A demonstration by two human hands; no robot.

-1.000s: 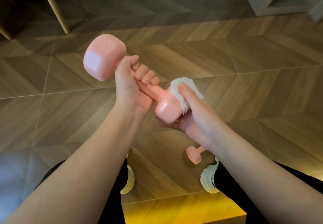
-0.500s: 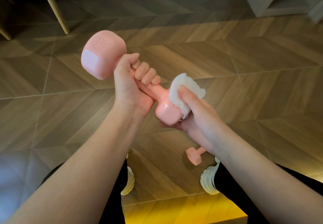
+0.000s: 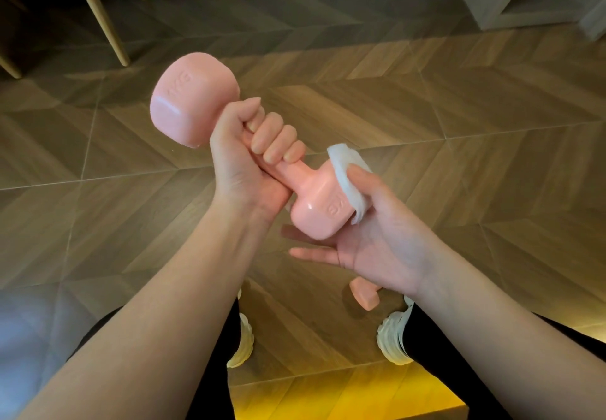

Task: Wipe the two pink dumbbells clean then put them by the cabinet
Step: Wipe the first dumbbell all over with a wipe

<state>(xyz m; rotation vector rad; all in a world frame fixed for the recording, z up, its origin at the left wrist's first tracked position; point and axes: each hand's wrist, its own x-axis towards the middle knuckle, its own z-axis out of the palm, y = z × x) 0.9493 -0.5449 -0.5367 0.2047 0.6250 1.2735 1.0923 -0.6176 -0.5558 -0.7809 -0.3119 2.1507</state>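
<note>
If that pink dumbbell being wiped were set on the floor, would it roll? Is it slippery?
Probably no rolling: the pink dumbbell has squarish ends with flat sides. Its glossy sheen suggests some slipperiness, though the left hand wraps round the handle. Likely heavy for its size: a weight marking is moulded in.

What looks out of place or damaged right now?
Nothing stands out. The left hand grips the pink dumbbell, the right hand presses a white wipe on its lower head, and the second dumbbell lies on the floor near the right shoe.
</note>
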